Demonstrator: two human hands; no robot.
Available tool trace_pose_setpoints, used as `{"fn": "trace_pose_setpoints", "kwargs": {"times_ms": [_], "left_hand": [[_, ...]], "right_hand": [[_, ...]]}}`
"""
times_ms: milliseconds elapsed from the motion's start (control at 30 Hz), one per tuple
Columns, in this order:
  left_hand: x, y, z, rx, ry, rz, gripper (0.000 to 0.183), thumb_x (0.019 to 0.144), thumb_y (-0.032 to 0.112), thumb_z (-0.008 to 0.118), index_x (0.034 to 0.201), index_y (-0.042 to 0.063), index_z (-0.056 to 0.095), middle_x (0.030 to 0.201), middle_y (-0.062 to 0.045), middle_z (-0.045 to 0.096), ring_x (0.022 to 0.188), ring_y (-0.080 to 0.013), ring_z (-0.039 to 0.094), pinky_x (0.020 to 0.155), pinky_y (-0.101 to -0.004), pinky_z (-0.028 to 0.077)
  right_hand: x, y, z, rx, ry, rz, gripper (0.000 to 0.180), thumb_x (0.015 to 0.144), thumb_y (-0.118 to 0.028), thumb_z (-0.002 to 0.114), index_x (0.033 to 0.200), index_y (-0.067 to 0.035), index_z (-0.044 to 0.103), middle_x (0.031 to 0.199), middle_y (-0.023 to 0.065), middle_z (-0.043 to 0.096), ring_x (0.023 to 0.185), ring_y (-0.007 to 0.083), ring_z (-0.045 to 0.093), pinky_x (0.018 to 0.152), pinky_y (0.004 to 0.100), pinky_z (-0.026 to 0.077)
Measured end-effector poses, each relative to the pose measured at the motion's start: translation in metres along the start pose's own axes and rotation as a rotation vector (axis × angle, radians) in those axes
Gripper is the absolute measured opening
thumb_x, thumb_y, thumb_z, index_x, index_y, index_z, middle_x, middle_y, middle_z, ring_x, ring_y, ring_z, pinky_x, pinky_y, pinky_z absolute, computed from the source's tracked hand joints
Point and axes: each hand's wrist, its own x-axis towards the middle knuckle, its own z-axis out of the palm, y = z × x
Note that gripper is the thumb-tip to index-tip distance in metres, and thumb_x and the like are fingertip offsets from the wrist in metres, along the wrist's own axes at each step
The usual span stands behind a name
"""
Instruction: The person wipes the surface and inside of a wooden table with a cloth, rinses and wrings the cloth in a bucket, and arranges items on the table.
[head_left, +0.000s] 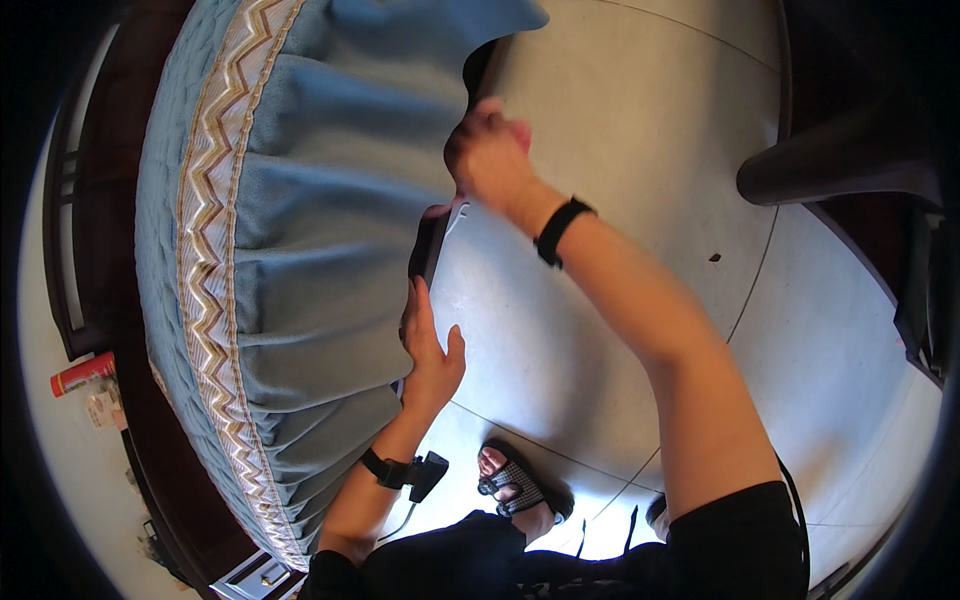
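A pleated blue fabric cover (322, 195) with a zigzag-patterned trim band (206, 247) drapes over a piece of dark wooden furniture, whose edge shows past the hem. My left hand (433, 367) lies along that dark edge at the fabric's hem, its thumb apart; its fingertips are partly hidden. Farther up, my right hand (491, 154) is curled and blurred at the same edge, with something pink or red by its fingers that I cannot make out. A small white hook-like piece (459, 216) shows just below my right hand.
Pale floor tiles (600, 112) lie beside the covered furniture, with a small dark scrap (715, 257) on them. Dark wooden furniture (840, 165) stands at the right. My sandalled foot (514, 480) is below. At the lower left are a red can-like container (82, 373) and a white drawer front (259, 577).
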Motion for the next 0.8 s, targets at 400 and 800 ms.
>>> {"fn": "trace_pose_setpoints", "kwargs": {"times_ms": [400,800], "left_hand": [[0.046,-0.001,0.026,0.21,0.089,0.032,0.081,0.083,0.012,0.062,0.147,-0.013,0.018,0.149,-0.039,0.021,0.14,-0.0504,0.023,0.118,-0.0507,0.018],[0.071,-0.002,0.034,0.24,0.078,-0.043,0.092,0.08,0.016,0.069,0.148,-0.013,0.013,0.153,-0.038,0.013,0.147,-0.0473,0.007,0.116,-0.0609,0.005]], "right_hand": [[-0.011,-0.041,-0.017,0.06,0.05,0.117,0.015,0.07,-0.02,0.064,0.075,-0.007,0.069,0.09,0.0111,0.064,0.098,0.0319,0.054,0.095,0.0562,0.035],[0.03,0.052,0.025,0.01,0.063,0.198,0.01,0.071,-0.018,0.062,0.071,-0.012,0.07,0.092,0.007,0.064,0.099,0.0243,0.053,0.081,0.0416,0.038]]}}
